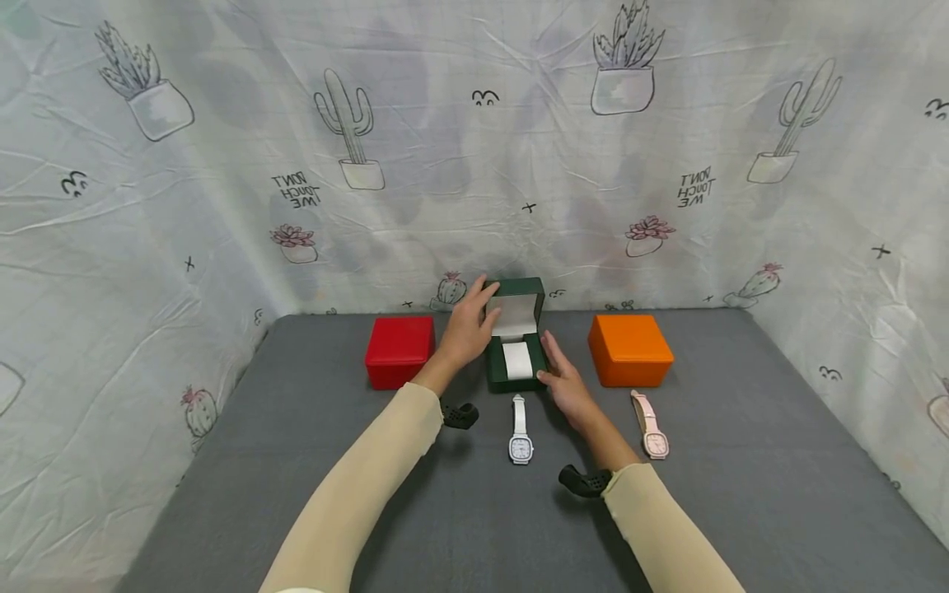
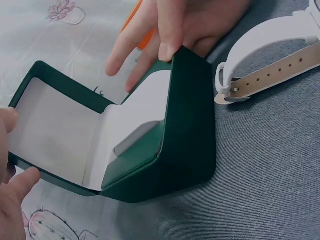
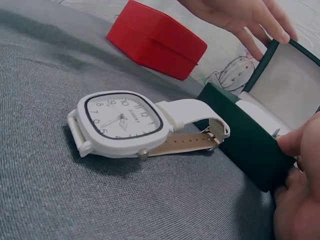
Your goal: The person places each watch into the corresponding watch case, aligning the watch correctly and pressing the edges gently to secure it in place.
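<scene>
A dark green watch box [image 1: 511,385] stands with its lid up, showing a white lining [image 1: 514,317] and a white cushion [image 2: 145,107] inside. At the lid's left edge, my left hand [image 1: 469,324] holds the rim between thumb and fingers. My right hand [image 1: 571,393] grips the base from the right, its thumb on the front corner and the other fingers along the side. A white watch [image 3: 122,122] with a square-rounded dial lies just in front of the box, its strap buckled into a loop; neither hand touches it.
To the left is a closed red box [image 1: 400,354]; to the right, a closed orange box [image 1: 632,351]. A pink watch [image 1: 652,432] lies before the orange one. All rest on a grey cloth-covered table [image 1: 311,461], with a printed curtain [image 1: 445,165] behind.
</scene>
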`<state>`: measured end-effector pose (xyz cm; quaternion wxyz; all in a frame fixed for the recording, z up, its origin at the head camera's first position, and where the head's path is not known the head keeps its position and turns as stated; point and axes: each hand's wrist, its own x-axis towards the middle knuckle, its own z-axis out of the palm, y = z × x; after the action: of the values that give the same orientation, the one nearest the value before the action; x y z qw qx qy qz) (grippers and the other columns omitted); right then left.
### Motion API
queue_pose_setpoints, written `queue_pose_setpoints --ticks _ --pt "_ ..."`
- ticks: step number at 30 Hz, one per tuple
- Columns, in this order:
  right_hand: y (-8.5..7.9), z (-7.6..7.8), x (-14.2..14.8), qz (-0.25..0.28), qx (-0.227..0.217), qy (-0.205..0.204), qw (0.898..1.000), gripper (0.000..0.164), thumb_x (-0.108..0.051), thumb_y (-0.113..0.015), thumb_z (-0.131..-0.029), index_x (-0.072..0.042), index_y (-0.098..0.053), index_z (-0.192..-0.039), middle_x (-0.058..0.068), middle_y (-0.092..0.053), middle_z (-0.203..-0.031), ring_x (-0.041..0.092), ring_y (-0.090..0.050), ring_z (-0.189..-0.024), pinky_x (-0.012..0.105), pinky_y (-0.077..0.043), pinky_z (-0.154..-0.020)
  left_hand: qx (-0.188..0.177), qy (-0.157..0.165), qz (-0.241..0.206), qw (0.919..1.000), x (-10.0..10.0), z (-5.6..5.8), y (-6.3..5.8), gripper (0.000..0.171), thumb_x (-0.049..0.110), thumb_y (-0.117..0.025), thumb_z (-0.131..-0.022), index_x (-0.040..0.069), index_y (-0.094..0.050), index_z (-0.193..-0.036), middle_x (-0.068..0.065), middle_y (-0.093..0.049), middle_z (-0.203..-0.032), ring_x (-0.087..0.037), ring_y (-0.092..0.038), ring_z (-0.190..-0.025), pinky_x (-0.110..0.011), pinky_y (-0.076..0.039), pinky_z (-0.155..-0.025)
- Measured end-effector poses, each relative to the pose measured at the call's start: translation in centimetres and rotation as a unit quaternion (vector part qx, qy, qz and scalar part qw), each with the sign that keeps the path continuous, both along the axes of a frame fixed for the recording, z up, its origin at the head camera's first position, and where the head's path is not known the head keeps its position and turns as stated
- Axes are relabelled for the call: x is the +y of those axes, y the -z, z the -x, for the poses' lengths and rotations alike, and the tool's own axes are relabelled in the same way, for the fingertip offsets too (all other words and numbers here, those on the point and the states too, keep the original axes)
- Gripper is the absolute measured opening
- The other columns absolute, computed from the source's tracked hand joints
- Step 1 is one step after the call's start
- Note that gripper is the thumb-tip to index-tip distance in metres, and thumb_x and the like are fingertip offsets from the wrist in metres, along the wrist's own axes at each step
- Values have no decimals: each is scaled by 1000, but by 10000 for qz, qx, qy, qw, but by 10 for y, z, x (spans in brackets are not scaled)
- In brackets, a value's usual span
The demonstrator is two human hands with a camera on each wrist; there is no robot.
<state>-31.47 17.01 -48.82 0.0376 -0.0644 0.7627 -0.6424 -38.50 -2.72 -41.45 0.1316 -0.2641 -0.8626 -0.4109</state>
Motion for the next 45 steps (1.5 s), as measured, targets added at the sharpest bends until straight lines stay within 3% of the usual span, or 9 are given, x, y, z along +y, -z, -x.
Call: queue_pose_setpoints --ticks 2,4,5,11,16,19,27,34,45 --pt "1 -1 0 -40 73 33 10000 68 -2 -42 -101 -19 -7 -157 2 -9 -164 26 -7 -152 52 -10 -122 -96 160 139 9997 -1 0 0 54 16 -56 -98 5 -37 -148 -18 -21 -160 -36 -55 -123 -50 -45 -103" --pt "1 -2 -1 -78 159 45 9998 67 -3 -44 -100 -16 -9 -157 4 -9 -164 27 -9 -151 51 -11 -122 -184 253 260 9992 -2 2 0 58 17 -57 -98 7 -33 -150 -17 -17 -161 -34 -36 -142 -52 -35 -113" --pt "1 -2 -1 -90 202 46 9997 67 -3 -45 -100 -15 -10 -157 5 -10 -164 27 -11 -151 50 -12 -122 -215 301 288 9989 -2 3 1 59 17 -57 -98 7 -32 -151 -17 -16 -161 -34 -30 -145 -52 -34 -114" --pt "-2 -6 -5 -99 254 95 9996 66 -3 -48 -99 -12 -14 -156 12 -13 -163 30 -17 -150 48 -18 -121 -328 404 343 9981 -3 9 3 66 17 -61 -95 10 -29 -152 -17 -12 -162 -33 -26 -147 -53 -33 -114" --pt "-15 -11 -4 -17 264 166 9995 67 0 -50 -98 -4 -15 -154 19 -15 -161 35 -16 -149 50 -17 -121 -286 381 362 9982 -3 -1 1 70 20 -64 -93 13 -28 -153 -15 -7 -163 -31 -20 -149 -53 -33 -114" --pt "-14 -10 -1 -7 316 311 9990 69 -2 -56 -95 -3 -20 -154 19 -20 -160 33 -18 -149 48 -18 -121 -64 272 459 9986 -3 -9 2 70 18 -67 -91 11 -32 -151 -13 -8 -163 -30 -21 -149 -52 -37 -112" --pt "-9 -1 7 -708 866 308 9932 72 -10 -68 -90 -4 -29 -151 21 -32 -155 37 -30 -144 52 -30 -115 449 113 696 9965 -11 -23 13 63 18 -72 -87 8 -45 -143 -12 -25 -156 -27 -36 -140 -46 -46 -105" --pt "-14 0 7 -1424 935 265 9850 71 -14 -75 -84 -6 -40 -145 26 -42 -147 43 -41 -136 55 -39 -108 308 8 892 9955 -14 -28 22 60 21 -72 -87 9 -48 -140 -11 -34 -148 -26 -45 -131 -42 -50 -100" --pt "-15 2 4 -1778 847 215 9802 72 -18 -75 -85 -10 -39 -146 24 -46 -145 39 -46 -133 53 -43 -105 -73 648 1451 9873 -12 -25 34 51 22 -77 -84 12 -59 -130 -8 -54 -135 -25 -53 -125 -43 -46 -105"
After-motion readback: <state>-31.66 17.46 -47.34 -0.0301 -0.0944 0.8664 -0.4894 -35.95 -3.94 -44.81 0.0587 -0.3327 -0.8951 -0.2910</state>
